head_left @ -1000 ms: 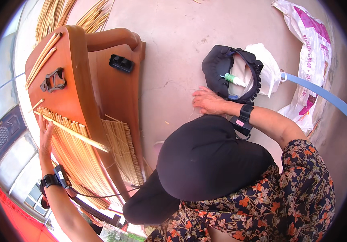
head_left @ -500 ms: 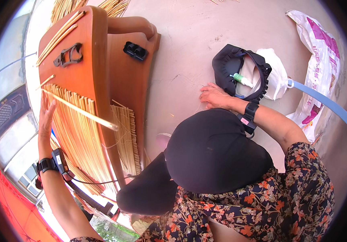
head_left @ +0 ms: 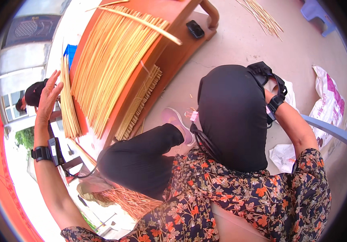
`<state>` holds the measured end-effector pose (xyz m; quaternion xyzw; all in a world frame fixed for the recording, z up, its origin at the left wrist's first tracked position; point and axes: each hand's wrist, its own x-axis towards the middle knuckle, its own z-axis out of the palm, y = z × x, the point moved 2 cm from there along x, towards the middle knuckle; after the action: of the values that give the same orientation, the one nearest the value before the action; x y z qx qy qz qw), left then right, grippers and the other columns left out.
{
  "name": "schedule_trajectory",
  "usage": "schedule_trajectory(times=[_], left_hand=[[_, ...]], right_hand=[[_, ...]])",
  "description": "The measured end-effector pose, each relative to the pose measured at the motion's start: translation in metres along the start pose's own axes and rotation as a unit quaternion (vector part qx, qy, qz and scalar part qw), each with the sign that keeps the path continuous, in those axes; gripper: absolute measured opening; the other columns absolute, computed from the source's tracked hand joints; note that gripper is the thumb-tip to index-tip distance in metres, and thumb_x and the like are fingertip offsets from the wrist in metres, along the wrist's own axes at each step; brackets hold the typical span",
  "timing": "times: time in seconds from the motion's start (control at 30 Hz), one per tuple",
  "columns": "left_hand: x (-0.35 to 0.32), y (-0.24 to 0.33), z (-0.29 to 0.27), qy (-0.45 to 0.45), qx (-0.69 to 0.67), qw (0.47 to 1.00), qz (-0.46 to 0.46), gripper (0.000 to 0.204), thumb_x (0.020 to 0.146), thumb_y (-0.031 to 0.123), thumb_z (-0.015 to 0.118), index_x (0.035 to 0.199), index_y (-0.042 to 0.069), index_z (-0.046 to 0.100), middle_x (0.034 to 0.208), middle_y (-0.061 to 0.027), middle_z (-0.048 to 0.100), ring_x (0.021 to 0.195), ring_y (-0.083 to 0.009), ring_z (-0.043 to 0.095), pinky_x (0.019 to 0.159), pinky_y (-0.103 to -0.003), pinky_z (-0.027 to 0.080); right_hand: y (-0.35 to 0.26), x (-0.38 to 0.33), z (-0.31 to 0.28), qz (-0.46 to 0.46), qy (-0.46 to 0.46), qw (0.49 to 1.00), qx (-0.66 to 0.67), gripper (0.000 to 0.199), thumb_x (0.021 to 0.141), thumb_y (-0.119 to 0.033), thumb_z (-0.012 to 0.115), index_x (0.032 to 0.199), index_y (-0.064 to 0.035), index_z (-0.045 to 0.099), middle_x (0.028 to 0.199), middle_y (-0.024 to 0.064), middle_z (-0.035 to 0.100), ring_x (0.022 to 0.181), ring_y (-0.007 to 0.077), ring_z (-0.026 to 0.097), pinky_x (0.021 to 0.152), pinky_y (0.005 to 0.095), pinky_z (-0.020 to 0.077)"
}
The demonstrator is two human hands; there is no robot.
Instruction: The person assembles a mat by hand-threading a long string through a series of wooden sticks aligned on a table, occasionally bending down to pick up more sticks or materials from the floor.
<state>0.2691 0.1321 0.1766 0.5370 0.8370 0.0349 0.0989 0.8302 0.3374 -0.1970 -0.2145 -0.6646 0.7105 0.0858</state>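
Filling most of the upper left, the slanted orange-brown wooden frame (head_left: 169, 60) carries a spread sheet of pale yellow split bamboo strips (head_left: 109, 64), laid side by side and fanning downward, w/ one loose strip lying crosswise near the top. Its upper end is cut off by the pic edge. A big black rounded head covering (head_left: 232, 117) sits mid-view & hides much of what lies behind it, incl. most of the right hand (head_left: 267, 96): only a bit of it shows above the black wrist band, so can't tell whether its fingers are spread or closed, or what they touch. It is right by the black fabric bag (head_left: 264, 72), itself half hidden. Grey concrete floor (head_left: 242, 40) runs across the top right, w/ a scatter of thin sticks near the rim. A white printed plastic sack (head_left: 329, 101) lies at the right, partly cut by the rim.

Left hand (head_left: 47, 99) is raised at the far left, palm flat, fingers wide & straight, holding nothing; it is just beside a separate upright bundle of the same yellow strips (head_left: 69, 101) leaning at the frame's left edge. Contact w/ the bundle is hard to make out. A small black rectangular device (head_left: 195, 29) rests on the frame's upper part.
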Motion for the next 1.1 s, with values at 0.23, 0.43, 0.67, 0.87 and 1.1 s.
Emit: schedule_trajectory(times=[0.23, 0.43, 0.67, 0.87, 1.1], left_hand=[[-0.139, -0.079, -0.022, 0.110, -0.088, 0.986, -0.094, 0.062, 0.097, 0.038, 0.061, 0.141, -0.003, 0.050, 0.151, -0.0159, 0.045, 0.137, -0.0237, 0.045, 0.114, -0.034, 0.033], [-0.266, -0.231, -0.075, 0.180, -0.007, 0.971, -0.159, 0.049, 0.100, 0.027, 0.058, 0.136, -0.006, 0.054, 0.144, -0.0142, 0.053, 0.130, -0.0197, 0.051, 0.110, -0.030, 0.036], [-0.288, -0.215, -0.054, 0.226, -0.058, 0.961, -0.146, 0.045, 0.099, 0.032, 0.060, 0.126, -0.005, 0.062, 0.126, -0.0133, 0.065, 0.114, -0.0193, 0.059, 0.101, -0.030, 0.042], [-0.292, -0.093, 0.023, 0.102, -0.134, 0.982, -0.083, 0.046, 0.097, 0.030, 0.063, 0.129, -0.003, 0.061, 0.125, -0.0144, 0.066, 0.115, -0.0202, 0.061, 0.102, -0.032, 0.045], [-0.305, 0.009, 0.156, -0.015, -0.518, 0.854, 0.049, 0.035, 0.099, 0.028, 0.055, 0.105, -0.002, 0.073, 0.102, -0.0096, 0.074, 0.101, -0.0161, 0.066, 0.094, -0.028, 0.047]], right_hand=[[-0.101, 0.055, -0.046, 0.061, 0.003, 0.980, -0.188, 0.044, 0.089, -0.023, 0.065, 0.123, 0.0037, 0.061, 0.107, 0.0098, 0.069, 0.097, 0.0142, 0.065, 0.084, 0.0303, 0.0527], [-0.226, 0.081, 0.001, 0.043, -0.028, 0.969, -0.243, 0.027, 0.092, -0.019, 0.062, 0.111, -0.0001, 0.064, 0.097, 0.0071, 0.071, 0.089, 0.0154, 0.069, 0.077, 0.0291, 0.0559], [-0.297, 0.091, 0.052, -0.020, -0.052, 0.955, -0.292, 0.020, 0.092, -0.016, 0.062, 0.105, -0.0020, 0.067, 0.089, 0.0036, 0.072, 0.082, 0.0101, 0.069, 0.071, 0.0257, 0.0557], [-0.330, 0.101, 0.157, -0.054, -0.177, 0.865, -0.467, 0.022, 0.087, -0.012, 0.065, 0.104, 0.0010, 0.069, 0.085, 0.0058, 0.071, 0.078, 0.0132, 0.064, 0.075, 0.0290, 0.0528], [-0.289, 0.073, 0.249, -0.013, -0.349, 0.729, -0.588, 0.033, 0.084, -0.022, 0.071, 0.111, -0.0027, 0.070, 0.095, 0.0124, 0.074, 0.089, 0.0259, 0.070, 0.081, 0.0359, 0.0533]])
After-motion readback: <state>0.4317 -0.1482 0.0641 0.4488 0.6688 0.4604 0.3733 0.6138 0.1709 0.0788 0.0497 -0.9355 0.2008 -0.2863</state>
